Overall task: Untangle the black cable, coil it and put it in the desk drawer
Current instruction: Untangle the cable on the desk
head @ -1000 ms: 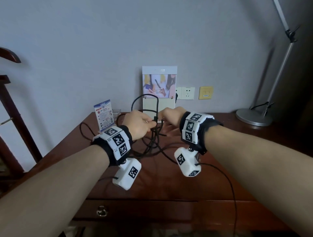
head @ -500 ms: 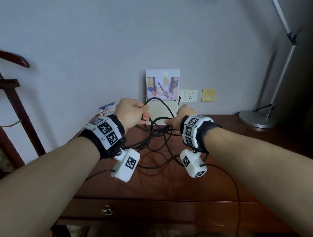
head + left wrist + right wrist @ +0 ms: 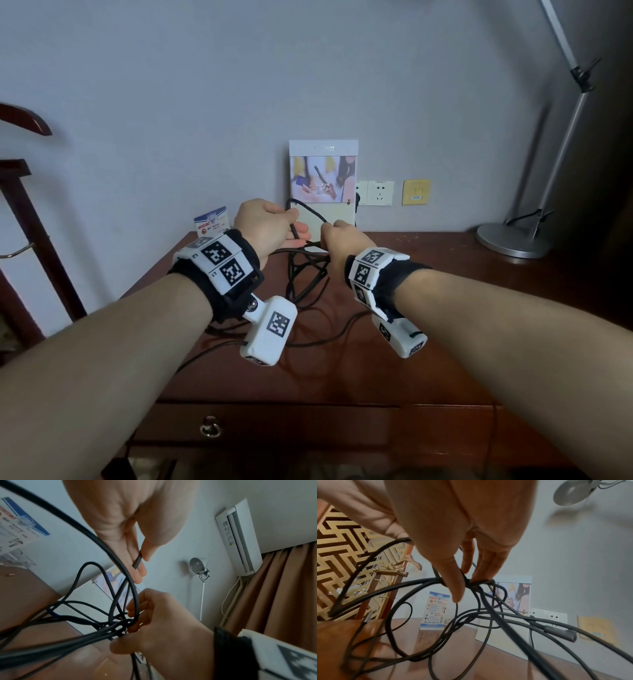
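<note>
A tangled black cable (image 3: 301, 277) hangs between my two hands above the back of the dark wooden desk (image 3: 445, 274), and its lower loops lie on the desktop. My left hand (image 3: 294, 229) holds one strand up, pinching a cable end (image 3: 137, 561) between thumb and fingers. My right hand (image 3: 329, 233), close beside it, pinches the knot (image 3: 471, 582) where several strands cross. Loops of the cable (image 3: 488, 615) droop from the knot down to the desk. The desk drawer (image 3: 274, 425) at the front is closed, with a ring handle (image 3: 209, 426).
A leaflet stand (image 3: 322, 178) leans on the wall behind the hands, with wall sockets (image 3: 378, 193) to its right. A small card stand (image 3: 210, 222) is back left, a lamp base (image 3: 512, 240) back right. A wooden rack (image 3: 20, 192) stands left of the desk.
My left hand has lifted a strand up and away from the tangle. My right hand has moved in beside it and closed on the knot.
</note>
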